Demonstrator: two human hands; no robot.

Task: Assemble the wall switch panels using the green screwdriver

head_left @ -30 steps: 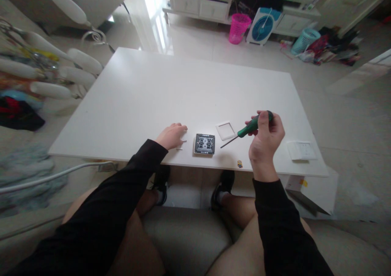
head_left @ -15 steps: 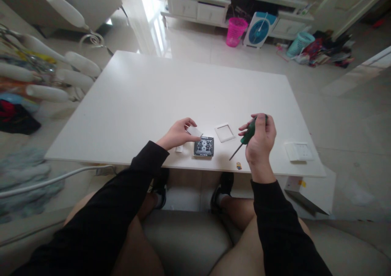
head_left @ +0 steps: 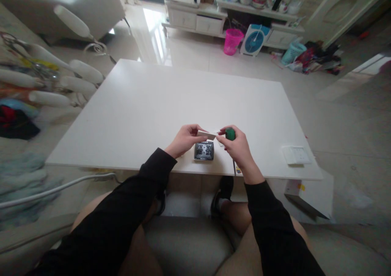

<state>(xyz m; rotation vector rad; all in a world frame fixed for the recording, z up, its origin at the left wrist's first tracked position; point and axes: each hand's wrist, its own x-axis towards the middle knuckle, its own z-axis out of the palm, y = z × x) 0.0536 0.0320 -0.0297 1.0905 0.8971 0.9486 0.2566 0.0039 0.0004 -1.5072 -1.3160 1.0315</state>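
Note:
A dark square switch module (head_left: 204, 151) lies near the front edge of the white table (head_left: 159, 101). Just above it my left hand (head_left: 185, 139) holds a small white plastic piece (head_left: 206, 135) by its left end. My right hand (head_left: 237, 147) grips a green-handled screwdriver (head_left: 230, 134), its shaft pointing down toward me, and its fingertips touch the white piece's right end. The white frame that lay behind the module is mostly hidden by my hands.
A white switch plate (head_left: 295, 154) lies at the table's right front. A small sticker (head_left: 238, 170) sits at the front edge. On the floor beyond stand a pink basket (head_left: 232, 41), a fan (head_left: 252, 41) and a teal basket (head_left: 292, 52). A rack with clothes (head_left: 33, 80) is at left.
My left hand picked up the white piece and raised it over the module. My right hand swung the screwdriver in from the right and met the piece.

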